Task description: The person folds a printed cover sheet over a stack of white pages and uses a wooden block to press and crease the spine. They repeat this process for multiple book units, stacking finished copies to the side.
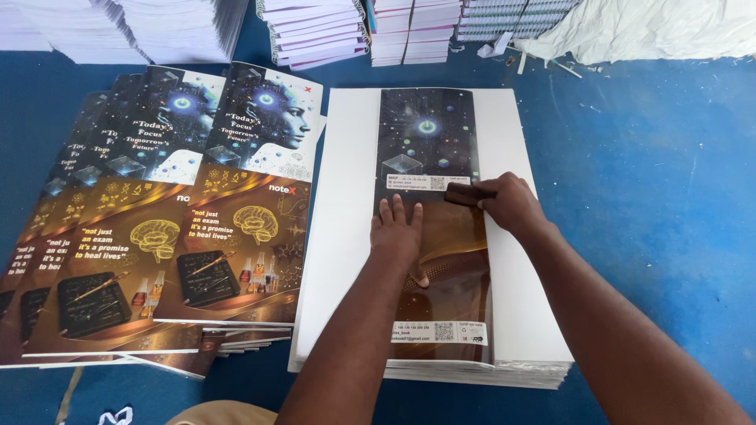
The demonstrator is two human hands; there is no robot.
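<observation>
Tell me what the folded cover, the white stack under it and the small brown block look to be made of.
Folded cover: coated printed card, probably; it shows a faint sheen. White stack: matte paper sheets, with thin layered edges at the near side. Brown block, under the right hand: dark, dull, rigid-looking, maybe wood or plastic; too small to tell. The left hand lies flat on the cover.

Blue floor covering (646, 173) throughout, evenly lit; stacks of white page blocks (315, 27) along the far edge; crumpled white sheeting (661, 27) top right.
</observation>
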